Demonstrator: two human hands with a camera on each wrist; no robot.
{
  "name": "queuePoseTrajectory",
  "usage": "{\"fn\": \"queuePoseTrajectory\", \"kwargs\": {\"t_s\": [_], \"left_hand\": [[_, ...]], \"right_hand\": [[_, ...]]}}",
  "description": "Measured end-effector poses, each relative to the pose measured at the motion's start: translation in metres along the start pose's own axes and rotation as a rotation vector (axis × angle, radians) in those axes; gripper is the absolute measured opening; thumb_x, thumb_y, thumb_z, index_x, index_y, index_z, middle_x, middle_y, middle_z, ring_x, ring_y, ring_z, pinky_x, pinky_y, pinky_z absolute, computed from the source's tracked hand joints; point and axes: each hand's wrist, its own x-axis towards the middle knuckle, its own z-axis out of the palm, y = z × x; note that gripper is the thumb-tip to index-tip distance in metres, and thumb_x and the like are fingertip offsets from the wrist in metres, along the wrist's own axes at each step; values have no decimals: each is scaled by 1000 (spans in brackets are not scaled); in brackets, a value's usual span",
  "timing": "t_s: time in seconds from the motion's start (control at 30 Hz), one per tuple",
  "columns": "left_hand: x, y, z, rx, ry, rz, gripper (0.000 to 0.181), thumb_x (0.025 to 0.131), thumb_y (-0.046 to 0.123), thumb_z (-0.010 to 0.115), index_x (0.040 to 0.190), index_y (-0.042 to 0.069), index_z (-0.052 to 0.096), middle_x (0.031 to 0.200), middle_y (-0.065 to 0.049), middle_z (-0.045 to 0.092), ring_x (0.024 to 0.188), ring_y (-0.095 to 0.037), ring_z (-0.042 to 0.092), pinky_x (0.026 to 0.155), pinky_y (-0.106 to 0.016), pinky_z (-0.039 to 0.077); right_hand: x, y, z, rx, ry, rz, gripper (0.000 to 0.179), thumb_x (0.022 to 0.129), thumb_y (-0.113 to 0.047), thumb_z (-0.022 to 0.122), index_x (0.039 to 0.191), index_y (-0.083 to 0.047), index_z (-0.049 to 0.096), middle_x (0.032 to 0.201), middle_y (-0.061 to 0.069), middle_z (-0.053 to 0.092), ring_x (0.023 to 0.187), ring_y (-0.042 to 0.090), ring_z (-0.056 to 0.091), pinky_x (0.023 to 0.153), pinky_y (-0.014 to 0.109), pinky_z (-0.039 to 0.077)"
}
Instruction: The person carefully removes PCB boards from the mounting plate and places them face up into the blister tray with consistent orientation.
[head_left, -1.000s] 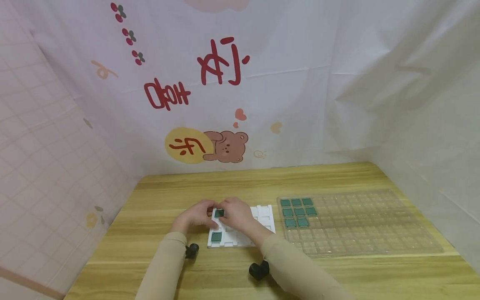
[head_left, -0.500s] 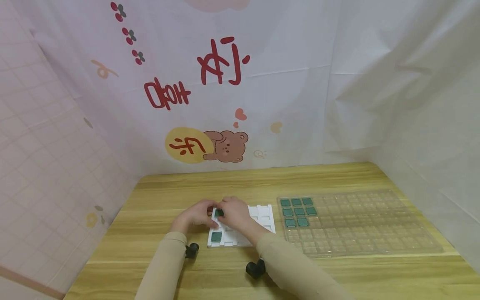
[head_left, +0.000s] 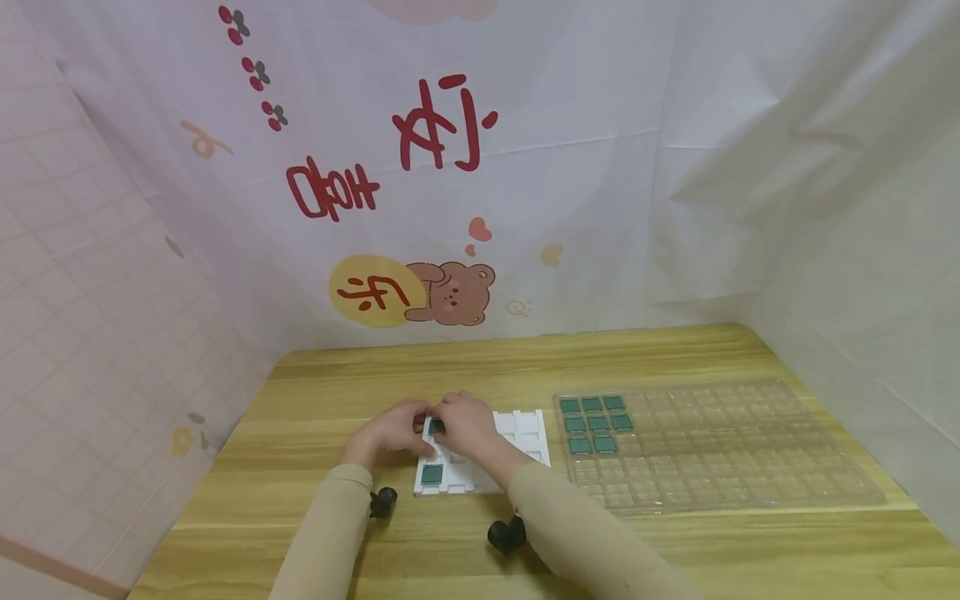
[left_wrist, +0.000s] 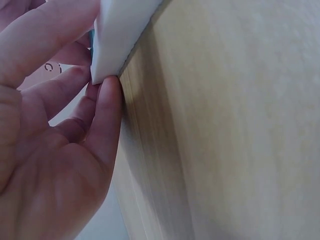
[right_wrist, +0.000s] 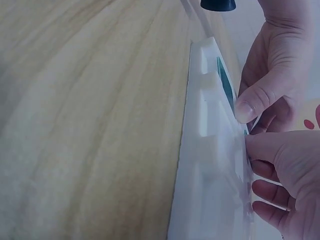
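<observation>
A white compartment tray (head_left: 529,423) lies on the table in the head view. My left hand (head_left: 392,428) holds its left side; in the left wrist view, fingers (left_wrist: 106,110) lie against the tray's corner. My right hand (head_left: 467,425) reaches over the tray to the far left compartment. There its thumb and index finger pinch a small square green chip (head_left: 437,426), mostly covered by the fingers. The right wrist view shows the left thumb (right_wrist: 246,111) close beside those right fingertips. Another green chip (head_left: 432,474) sits in the near left compartment.
To the right lies a long clear plastic tray (head_left: 720,450) with many pockets; several green chips (head_left: 597,423) fill its left end. Black wrist cameras (head_left: 507,536) hang below both forearms. A white printed curtain (head_left: 585,208) stands behind the wooden table (head_left: 450,550).
My right hand and forearm have shifted slightly left and away, covering more of the far chip. My left hand stays in place, and the other chips have not moved.
</observation>
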Motion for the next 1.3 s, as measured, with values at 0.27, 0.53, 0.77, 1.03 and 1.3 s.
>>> {"fn": "queuePoseTrajectory", "kwargs": {"t_s": [0.27,0.53,0.77,1.03,1.3], "left_hand": [[-2,1,-1,-1,-11,19,65,69,7,90,125,-4,59,125,-12,60,117,-30,55,102,-47,43],[-1,-1,-1,-2,-12,38,65,68,6,89,126,-4,60,125,-12,61,117,-29,55,103,-48,42],[0,-2,-1,12,-4,38,65,67,7,90,125,-3,61,122,-10,61,112,-26,55,101,-48,43],[-1,-1,0,5,-4,31,64,68,6,89,124,-4,60,121,-10,60,110,-24,54,101,-48,43],[-1,0,0,20,10,5,66,68,9,90,126,-3,60,125,-11,58,112,-25,53,101,-46,43]], "right_hand": [[2,1,-2,10,-6,-33,29,83,-34,80,109,-21,74,102,-4,65,93,16,57,76,29,52],[4,3,2,55,-7,-42,28,84,-32,80,109,-20,74,102,-4,64,95,16,56,79,29,51],[3,5,3,80,-1,-45,29,84,-32,80,109,-19,74,101,-4,63,95,15,56,79,29,51],[2,6,3,62,26,-67,27,83,-31,80,106,-19,73,99,-4,63,94,15,56,77,28,51],[0,7,2,75,34,-62,29,83,-32,80,107,-17,73,101,-3,63,95,15,57,79,29,51]]}}
